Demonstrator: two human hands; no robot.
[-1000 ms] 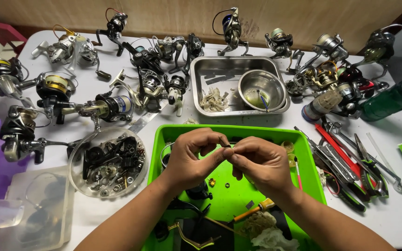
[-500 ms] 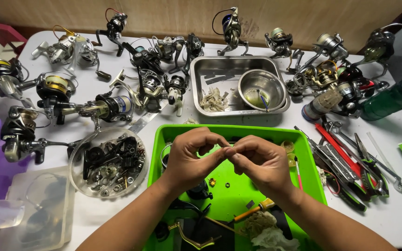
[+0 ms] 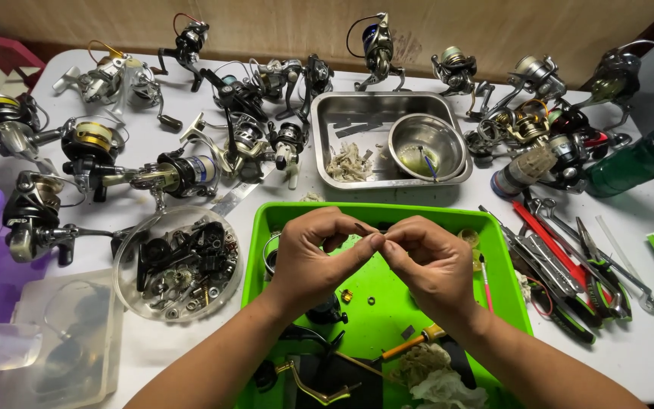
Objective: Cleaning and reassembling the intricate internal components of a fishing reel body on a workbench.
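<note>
Left hand [image 3: 312, 254] and right hand [image 3: 429, 261] meet fingertip to fingertip above the green plastic tray [image 3: 266, 227]; the fingers of both are curled closed, thumb against forefinger, pinching between them a small dark part [image 3: 363, 227], slender and too small to identify; the part sits at the point where the fingers touch, lifted clear of the tray floor. Beneath the fingers, on the smooth tray bottom, lie a small metal ring [image 3: 371, 301] and a brass-coloured bit [image 3: 346, 297]; nearer the wrists, an orange-handled tool [image 3: 410, 344], a wad of pale cloth [image 3: 433, 379] and a curved brass-toned crank arm [image 3: 308, 386]. Beyond the fingers stands a rectangular stainless steel pan [image 3: 342, 113] holding a round polished steel bowl [image 3: 427, 145] and a heap of pale small pieces [image 3: 348, 162]. To the left of the fingers, a round clear plastic dish [image 3: 126, 250] of dark gear parts; to the right, a row of pliers and red-handled tools [image 3: 562, 265]. Spinning reels [image 3: 183, 170], metallic and black, crowd the far white tabletop [image 3: 630, 333].
</note>
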